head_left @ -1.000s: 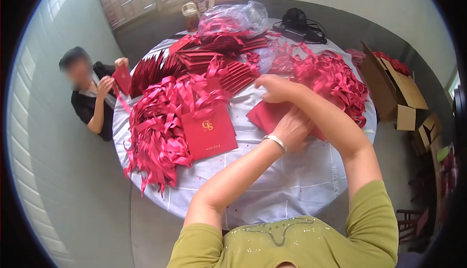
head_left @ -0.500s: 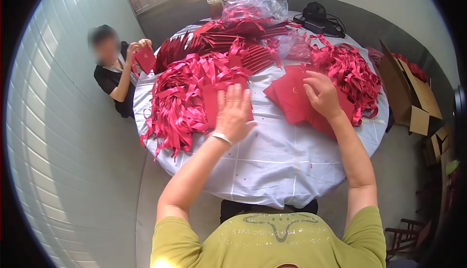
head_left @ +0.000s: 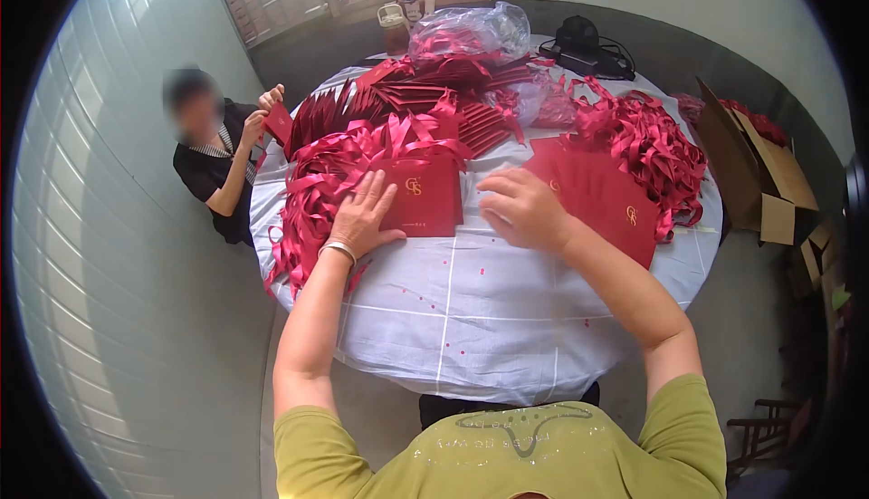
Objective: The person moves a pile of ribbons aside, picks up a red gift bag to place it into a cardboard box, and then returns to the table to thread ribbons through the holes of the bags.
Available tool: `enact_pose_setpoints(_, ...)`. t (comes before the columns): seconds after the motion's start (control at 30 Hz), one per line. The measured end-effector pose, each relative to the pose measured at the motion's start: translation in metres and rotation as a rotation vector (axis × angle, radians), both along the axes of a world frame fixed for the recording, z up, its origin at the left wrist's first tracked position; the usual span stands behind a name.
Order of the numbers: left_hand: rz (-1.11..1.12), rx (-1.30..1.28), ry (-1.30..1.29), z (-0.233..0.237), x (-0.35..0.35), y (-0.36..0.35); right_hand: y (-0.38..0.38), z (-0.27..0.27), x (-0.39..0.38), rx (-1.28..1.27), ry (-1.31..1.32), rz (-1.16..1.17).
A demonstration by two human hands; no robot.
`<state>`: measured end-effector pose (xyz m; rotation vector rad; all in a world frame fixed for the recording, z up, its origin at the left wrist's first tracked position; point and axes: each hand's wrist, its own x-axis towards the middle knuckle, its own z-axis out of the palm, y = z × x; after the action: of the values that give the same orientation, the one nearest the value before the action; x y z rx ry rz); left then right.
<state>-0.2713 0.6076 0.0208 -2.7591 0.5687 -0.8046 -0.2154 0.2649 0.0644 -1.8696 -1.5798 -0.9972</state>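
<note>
My left hand (head_left: pixel 362 216) lies with spread fingers on the left edge of a red bag (head_left: pixel 422 193) with a gold logo. Pink ribbons (head_left: pixel 317 196) are heaped beside and behind that bag. My right hand (head_left: pixel 518 209) is over the cloth between the bag and a fanned pile of red bags (head_left: pixel 606 198). Its fingers are curled, the thumb and fingertips slightly apart, and nothing shows between them. More pink ribbons (head_left: pixel 634 132) lie behind the fanned pile.
Rows of red bags (head_left: pixel 407 89) and a clear plastic bag (head_left: pixel 493 33) stand at the back of the round table (head_left: pixel 480 340). A co-worker (head_left: pixel 217 150) holds a red bag at the left. An open cardboard box (head_left: pixel 774 173) stands at the right.
My left hand has slid left across the bag, uncovering its logo. My right hand has moved left, off the fanned pile. The co-worker's hands and red bag have shifted slightly.
</note>
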Motion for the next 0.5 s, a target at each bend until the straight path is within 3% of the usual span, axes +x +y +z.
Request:
enact_pose_setpoints(0.1, 0.065, -0.024, -0.003, 0.000, -0.001, 0.006, 0.027, -0.018, -0.008, -0.053, 0.269, -0.019)
enact_pose_setpoints(0.2, 0.042, -0.134, -0.025, -0.003, -0.005, -0.003, 0.057, -0.035, -0.019, -0.173, 0.435, -0.229)
enact_pose_setpoints(0.4, 0.115, -0.055, -0.009, -0.008, -0.013, -0.009, 0.103, -0.056, 0.000, -0.284, 0.325, -0.506)
enact_pose_setpoints(0.5, 0.275, 0.023, 0.024, -0.012, -0.009, -0.014, 0.100, -0.049, -0.009, -0.317, 0.269, -0.578)
